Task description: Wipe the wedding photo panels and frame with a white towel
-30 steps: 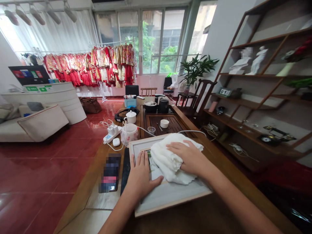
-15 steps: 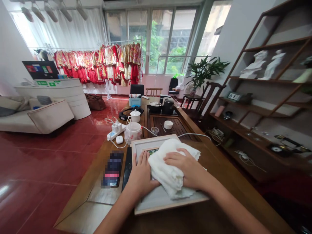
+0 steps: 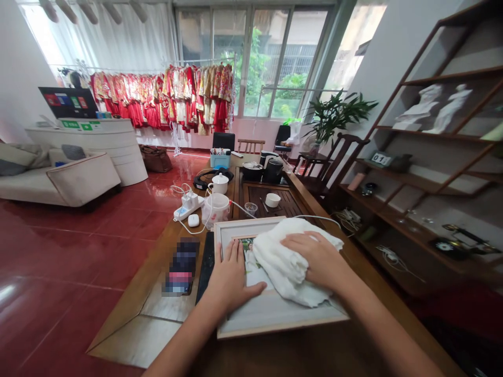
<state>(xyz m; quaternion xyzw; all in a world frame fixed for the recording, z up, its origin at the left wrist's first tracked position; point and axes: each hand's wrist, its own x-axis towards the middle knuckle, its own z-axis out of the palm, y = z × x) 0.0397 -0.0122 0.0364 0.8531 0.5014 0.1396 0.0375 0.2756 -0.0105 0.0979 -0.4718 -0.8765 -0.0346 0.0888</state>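
A light wooden picture frame lies flat on the long wooden table in front of me, with a photo partly showing under its glass. My left hand rests flat on the frame's left side, fingers stretched out, pinning it down. My right hand presses down on a bunched white cloth that lies on the glass to the right of the photo. The cloth covers the frame's middle and upper right.
A phone and a dark flat device lie left of the frame. Behind it stand a white jug, a power strip with cables, a teapot, a tea tray and kettles. Wooden shelves line the right wall; red tiled floor lies left.
My right hand has slid the cloth to the right across the glass, uncovering more of the photo. The left hand stays flat on the frame. The view has shifted slightly.
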